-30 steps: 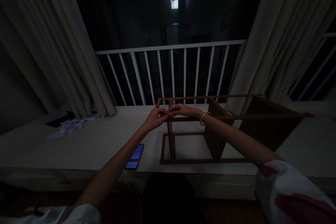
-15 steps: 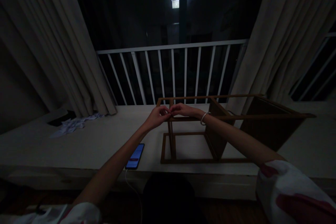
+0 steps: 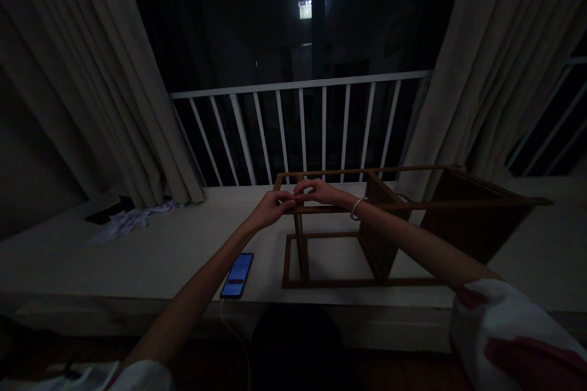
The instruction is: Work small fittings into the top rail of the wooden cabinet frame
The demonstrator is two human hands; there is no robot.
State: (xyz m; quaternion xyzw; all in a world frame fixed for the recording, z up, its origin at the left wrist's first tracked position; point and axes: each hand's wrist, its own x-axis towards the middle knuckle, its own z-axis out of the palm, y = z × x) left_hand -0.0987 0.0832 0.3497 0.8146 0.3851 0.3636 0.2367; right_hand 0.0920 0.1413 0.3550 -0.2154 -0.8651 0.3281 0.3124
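A brown wooden shelf frame [image 3: 337,282] lies on its side on the pale window ledge. Over the left end of its upper front rail, my left hand [image 3: 271,208] is closed, thumb and fingers pinched together. My right hand [image 3: 318,192] comes in from the right, a silver bangle on its wrist, with curled fingers meeting the left fingertips at the same rail. Whatever lies between the fingertips is too small and dark to make out. Below my left forearm a phone [image 3: 237,275] with a lit screen rests on the ledge.
A white cable [image 3: 229,325] runs from the phone over the front edge of the ledge [image 3: 183,269]. Crumpled patterned papers or cloth [image 3: 126,223] lie at the left. Behind stand a white railing [image 3: 300,82] and long curtains [image 3: 151,134]. A dark rounded shape [image 3: 297,342] is below.
My left hand has shifted slightly left and down, while the right fingers have lifted and arched a little over the rail. The shelf frame stays in place.
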